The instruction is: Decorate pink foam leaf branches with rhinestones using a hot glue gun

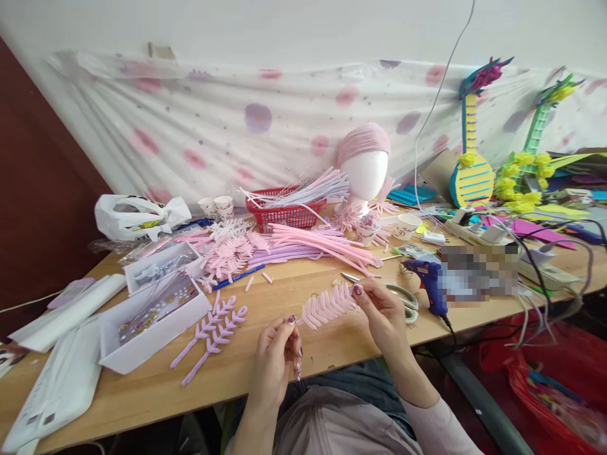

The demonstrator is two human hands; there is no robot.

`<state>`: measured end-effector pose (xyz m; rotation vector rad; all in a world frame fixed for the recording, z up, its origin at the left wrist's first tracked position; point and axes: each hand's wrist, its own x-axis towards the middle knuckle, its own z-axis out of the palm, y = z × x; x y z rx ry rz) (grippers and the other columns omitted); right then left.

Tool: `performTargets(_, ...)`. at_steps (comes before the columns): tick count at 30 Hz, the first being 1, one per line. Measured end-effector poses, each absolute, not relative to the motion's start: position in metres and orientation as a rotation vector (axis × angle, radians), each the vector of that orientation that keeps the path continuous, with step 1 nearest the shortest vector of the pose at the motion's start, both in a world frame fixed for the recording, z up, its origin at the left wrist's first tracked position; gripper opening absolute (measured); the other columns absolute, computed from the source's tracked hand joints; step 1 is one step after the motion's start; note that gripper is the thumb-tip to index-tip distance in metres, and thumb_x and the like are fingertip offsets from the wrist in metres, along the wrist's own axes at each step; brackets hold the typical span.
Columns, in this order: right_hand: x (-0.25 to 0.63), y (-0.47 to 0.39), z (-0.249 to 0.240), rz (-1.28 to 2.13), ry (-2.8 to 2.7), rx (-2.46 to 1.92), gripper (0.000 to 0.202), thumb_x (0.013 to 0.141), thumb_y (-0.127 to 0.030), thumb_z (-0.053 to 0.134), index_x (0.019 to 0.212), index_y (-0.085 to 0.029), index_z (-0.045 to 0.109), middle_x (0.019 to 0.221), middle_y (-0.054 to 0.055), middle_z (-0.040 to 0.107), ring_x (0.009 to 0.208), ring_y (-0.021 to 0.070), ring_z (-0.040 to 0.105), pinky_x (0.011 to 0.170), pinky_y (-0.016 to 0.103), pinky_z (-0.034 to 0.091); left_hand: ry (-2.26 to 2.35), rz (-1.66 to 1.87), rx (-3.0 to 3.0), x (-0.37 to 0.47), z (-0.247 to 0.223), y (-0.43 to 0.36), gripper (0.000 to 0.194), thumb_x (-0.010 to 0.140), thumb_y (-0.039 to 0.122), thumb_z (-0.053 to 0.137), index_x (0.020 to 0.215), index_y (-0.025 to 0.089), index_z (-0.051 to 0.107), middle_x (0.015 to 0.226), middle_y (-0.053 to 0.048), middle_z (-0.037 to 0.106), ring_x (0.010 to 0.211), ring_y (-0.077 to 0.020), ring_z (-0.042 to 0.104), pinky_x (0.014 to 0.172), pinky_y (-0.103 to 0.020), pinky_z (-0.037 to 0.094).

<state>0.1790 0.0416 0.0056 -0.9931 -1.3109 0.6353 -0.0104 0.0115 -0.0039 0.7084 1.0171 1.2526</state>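
Observation:
A pink feather-shaped piece (329,305) made of fuzzy stems is stretched between my two hands above the table's front edge. My left hand (279,347) pinches its left end between thumb and fingers. At the other end, my right hand (379,309) grips the tip with thumb and fingers. Purple leafy sprigs (215,335) lie on the table to the left of my hands. Behind my right hand are green-handled scissors (404,297), partly hidden by it. A blue glue gun (427,281) rests further right.
White boxes (152,344) with beads stand at the left. A red basket (287,218) of stems, pink stems (322,245) and a foam head (365,174) are behind. Power strips (545,268) and cables lie right. A red bag (531,385) hangs below the table edge.

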Motion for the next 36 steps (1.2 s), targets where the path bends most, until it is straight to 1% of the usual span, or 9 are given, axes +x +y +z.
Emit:
performTargets(4, 0.184, 0.045, 0.008, 0.670, -1.331, -1.023, 0.034, 0.086, -0.052, 0.069, 0.071, -0.022, 0.065, 0.070, 0.002, 0.058, 0.069, 0.0185, 0.052, 0.067, 0.031, 0.042, 0.998, 1.221, 0.707, -0.013, -0.005, 0.013, 0.038, 0.065, 0.049, 0.074, 0.057, 0.020, 0.052, 0.039, 0.008, 0.048, 0.027, -0.0041, 0.035, 0.026, -0.015, 0.031)
performTargets(7, 0.188, 0.048, 0.012, 0.734, -1.339, -1.055, 0.038, 0.080, -0.057, 0.073, 0.069, -0.021, 0.065, 0.066, 0.002, 0.058, 0.065, 0.0177, 0.052, 0.063, 0.031, 0.044, 0.975, 1.222, 0.764, -0.013, -0.005, 0.011, 0.039, 0.068, 0.051, 0.076, 0.060, 0.018, 0.055, 0.045, 0.005, 0.055, 0.032, -0.0063, 0.044, 0.030, -0.017, 0.039)
performTargets(10, 0.190, 0.049, 0.016, 0.764, -1.304, -1.084, 0.042, 0.081, -0.060, 0.071, 0.067, -0.021, 0.063, 0.062, 0.000, 0.055, 0.060, 0.0156, 0.049, 0.060, 0.029, 0.043, 0.972, 1.274, 0.857, -0.009, -0.004, 0.006, 0.038, 0.075, 0.052, 0.075, 0.071, 0.015, 0.065, 0.059, 0.001, 0.064, 0.045, -0.0088, 0.056, 0.041, -0.019, 0.050)
performTargets(13, 0.190, 0.047, 0.018, 0.762, -1.273, -1.100, 0.044, 0.081, -0.060, 0.070, 0.064, -0.021, 0.059, 0.061, -0.001, 0.053, 0.060, 0.0147, 0.048, 0.059, 0.028, 0.043, 0.992, 1.311, 0.935, -0.005, -0.004, 0.002, 0.039, 0.079, 0.053, 0.072, 0.085, 0.015, 0.071, 0.066, 0.001, 0.065, 0.051, -0.0097, 0.058, 0.046, -0.020, 0.053)
performTargets(19, 0.187, 0.045, 0.017, 0.725, -1.293, -1.103, 0.045, 0.082, -0.063, 0.067, 0.067, -0.020, 0.060, 0.062, 0.000, 0.054, 0.059, 0.0149, 0.049, 0.058, 0.028, 0.044, 1.059, 1.256, 1.036, -0.006, -0.012, 0.003, 0.041, 0.078, 0.053, 0.075, 0.092, 0.015, 0.072, 0.063, 0.002, 0.063, 0.047, -0.0089, 0.055, 0.042, -0.018, 0.047)
performTargets(22, 0.188, 0.046, 0.014, 0.667, -1.344, -1.116, 0.043, 0.086, -0.061, 0.063, 0.071, -0.020, 0.061, 0.064, 0.001, 0.057, 0.061, 0.0157, 0.052, 0.058, 0.028, 0.044, 1.085, 1.218, 1.067, -0.006, -0.014, 0.003, 0.041, 0.076, 0.055, 0.075, 0.086, 0.015, 0.070, 0.060, 0.002, 0.062, 0.046, -0.0087, 0.053, 0.040, -0.016, 0.044)
performTargets(27, 0.190, 0.044, 0.014, 0.458, -1.471, -1.175, 0.034, 0.093, -0.049, 0.059, 0.073, -0.021, 0.061, 0.066, 0.001, 0.058, 0.064, 0.0166, 0.051, 0.062, 0.030, 0.041, 1.120, 1.185, 1.072, -0.005, -0.014, 0.002, 0.047, 0.075, 0.061, 0.073, 0.068, 0.018, 0.057, 0.050, 0.007, 0.051, 0.036, -0.0051, 0.043, 0.033, -0.014, 0.035)
performTargets(31, 0.187, 0.042, 0.020, 0.288, -1.581, -1.172, 0.025, 0.095, -0.038, 0.056, 0.075, -0.023, 0.061, 0.068, 0.002, 0.058, 0.064, 0.0177, 0.052, 0.063, 0.031, 0.041, 1.168, 1.174, 1.029, -0.004, -0.014, 0.004, 0.048, 0.073, 0.062, 0.073, 0.065, 0.019, 0.052, 0.045, 0.010, 0.047, 0.030, -0.0036, 0.038, 0.028, -0.013, 0.030)
performTargets(36, 0.185, 0.038, 0.021, 0.152, -1.705, -1.142, 0.020, 0.096, -0.029, 0.052, 0.080, -0.024, 0.063, 0.075, 0.005, 0.061, 0.071, 0.0205, 0.056, 0.068, 0.033, 0.043, 1.204, 1.193, 0.977, -0.002, -0.013, 0.006, 0.047, 0.072, 0.059, 0.074, 0.064, 0.020, 0.049, 0.043, 0.012, 0.046, 0.029, -0.0032, 0.038, 0.027, -0.012, 0.031)
